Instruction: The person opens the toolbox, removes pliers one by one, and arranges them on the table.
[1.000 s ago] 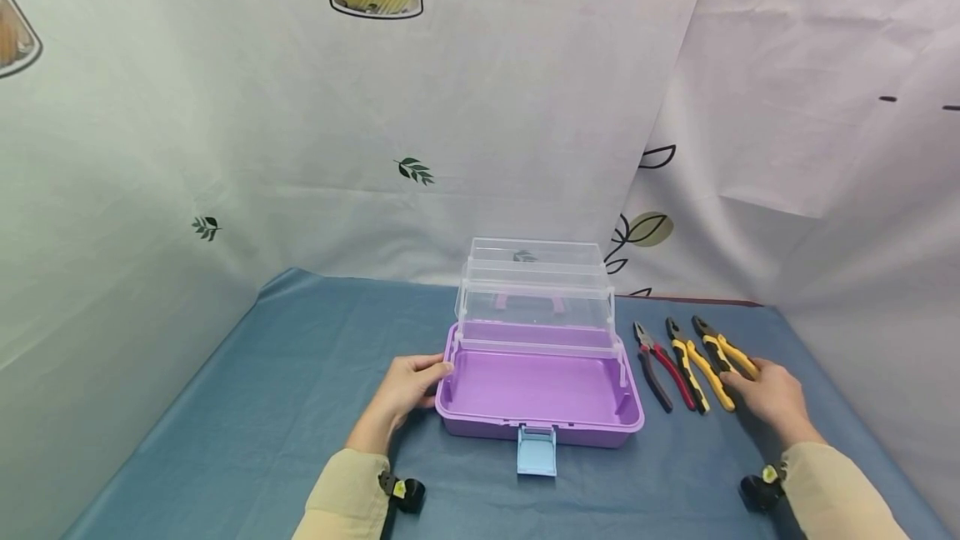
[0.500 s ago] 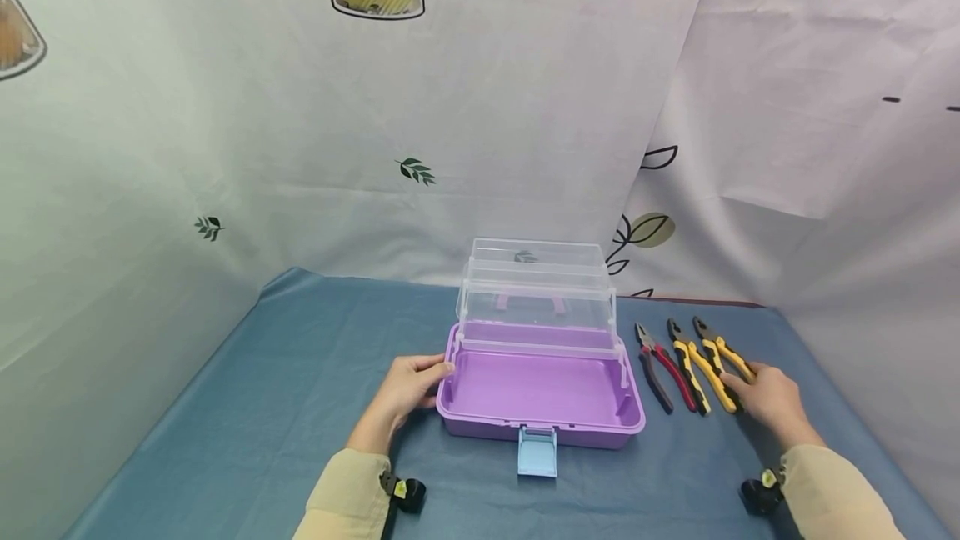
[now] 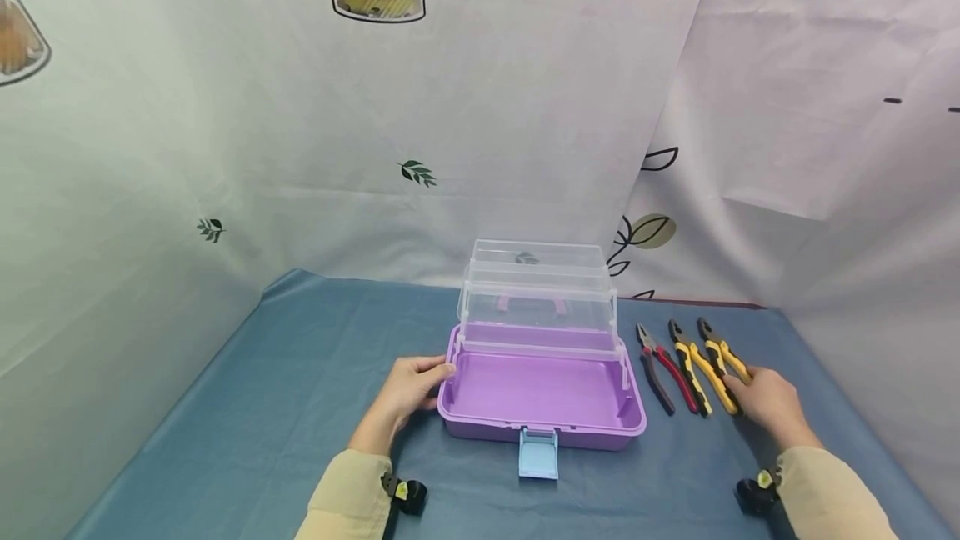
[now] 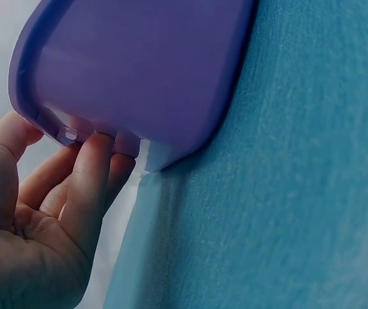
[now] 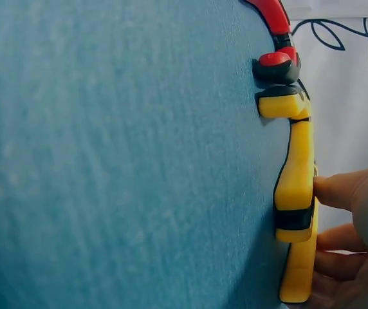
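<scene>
A purple toolbox (image 3: 487, 430) with a clear tray raised at its back stands at the middle of the table. My left hand (image 3: 408, 386) grips its left rim, thumb on the edge and fingers against the side wall (image 4: 132, 77) in the left wrist view. To the right, three pairs of pliers lie side by side. My right hand (image 3: 772, 407) holds the rightmost yellow-and-black pliers (image 3: 714, 346) by the handles, their dark head pointing away from me. Yellow handles (image 5: 300, 277) show beside the fingers in the right wrist view; the palm is partly out of frame.
Left of the held pair lie another yellow-and-black pliers (image 3: 682, 350) and red-and-black pliers (image 3: 678, 379). A light blue latch (image 3: 537, 454) hangs open at the box front. Blue cloth (image 3: 247, 423) covers the table; a printed white curtain (image 3: 525, 90) stands behind it.
The handles of the rightmost pliers have come closer together in my right hand. My left hand and the toolbox have stayed put.
</scene>
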A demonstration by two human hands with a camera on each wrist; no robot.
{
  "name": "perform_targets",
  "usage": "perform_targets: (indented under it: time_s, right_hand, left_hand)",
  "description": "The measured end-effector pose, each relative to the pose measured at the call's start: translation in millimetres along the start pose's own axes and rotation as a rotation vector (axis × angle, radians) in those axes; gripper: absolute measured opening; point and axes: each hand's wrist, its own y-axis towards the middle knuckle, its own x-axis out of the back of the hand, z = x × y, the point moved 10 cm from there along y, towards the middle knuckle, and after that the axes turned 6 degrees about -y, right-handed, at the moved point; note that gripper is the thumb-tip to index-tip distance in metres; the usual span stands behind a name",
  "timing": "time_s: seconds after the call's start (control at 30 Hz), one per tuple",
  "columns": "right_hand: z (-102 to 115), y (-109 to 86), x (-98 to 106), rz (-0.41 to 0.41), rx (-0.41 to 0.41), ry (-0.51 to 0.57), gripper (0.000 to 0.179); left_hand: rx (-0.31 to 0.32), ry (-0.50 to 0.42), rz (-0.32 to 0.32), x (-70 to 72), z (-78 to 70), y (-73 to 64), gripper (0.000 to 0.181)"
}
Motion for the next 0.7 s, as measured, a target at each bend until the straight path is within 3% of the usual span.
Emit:
perform_targets:
  time_s: [0.2, 0.37, 0.57, 0.7]
  right_hand:
    - [2.2, 0.1, -0.3, 0.018, -0.004, -0.002, 0.056]
    - [6.5, -2.5, 1.7, 0.028, 0.027, -0.009, 0.046]
    - [24.8, -5.7, 7.3, 0.007, 0.091, -0.074, 0.074]
    - [57.0, -12.3, 15.7, -0.085, 0.217, -0.063, 0.079]
  left_hand:
    - [-0.018, 0.007, 0.005, -1.1, -4.5, 0.7, 0.038]
    - [-0.043, 0.068, 0.018, -3.3, -10.4, 5.3, 0.036]
    - [-0.104, 0.168, 0.078, -10.7, -18.8, 0.4, 0.036]
    - [-0.163, 0.262, 0.121, -11.7, -27.3, 0.4, 0.035]
